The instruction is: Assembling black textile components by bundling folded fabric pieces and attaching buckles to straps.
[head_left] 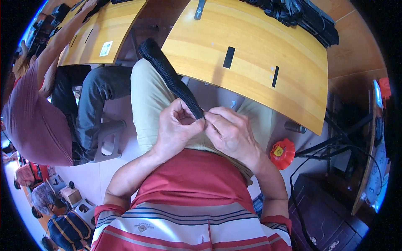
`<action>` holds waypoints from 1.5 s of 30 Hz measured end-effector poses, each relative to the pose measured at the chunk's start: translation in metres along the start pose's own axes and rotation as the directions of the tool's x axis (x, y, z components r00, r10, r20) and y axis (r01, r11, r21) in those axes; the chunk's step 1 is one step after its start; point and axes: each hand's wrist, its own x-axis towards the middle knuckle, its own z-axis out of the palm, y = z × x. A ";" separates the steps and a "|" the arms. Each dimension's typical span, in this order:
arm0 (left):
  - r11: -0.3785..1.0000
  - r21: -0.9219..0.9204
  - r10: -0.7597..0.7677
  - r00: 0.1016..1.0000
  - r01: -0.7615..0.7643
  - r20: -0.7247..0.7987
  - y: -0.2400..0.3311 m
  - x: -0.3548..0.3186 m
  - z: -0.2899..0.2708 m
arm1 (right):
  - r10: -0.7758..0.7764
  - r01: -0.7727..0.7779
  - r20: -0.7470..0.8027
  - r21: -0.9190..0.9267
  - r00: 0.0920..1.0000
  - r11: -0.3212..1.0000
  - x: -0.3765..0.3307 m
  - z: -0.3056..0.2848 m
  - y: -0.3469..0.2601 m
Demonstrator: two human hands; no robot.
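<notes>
A long black ribbed-knit sock stretches from my fingers up over my left thigh, its rounded far end beside the table's corner. My left hand is closed on the near end of it, thumb and forefinger pinching the edge. Close against it, my right hand pinches at the same end with its fingertips. Whether something small is held between the fingertips cannot be made out. Both hands are above my lap, just short of the table's near edge.
The wooden table ahead carries black strips, a dark flat tool and a pile of black knitwear. A co-worker sits at another table on the left. A red plastic item is at right, near cables and a dark cabinet.
</notes>
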 end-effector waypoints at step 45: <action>0.954 -0.014 -0.271 0.884 0.299 0.381 0.022 -0.022 -0.024 | 0.035 -0.028 -0.042 0.170 0.998 0.985 0.002 -0.021 0.007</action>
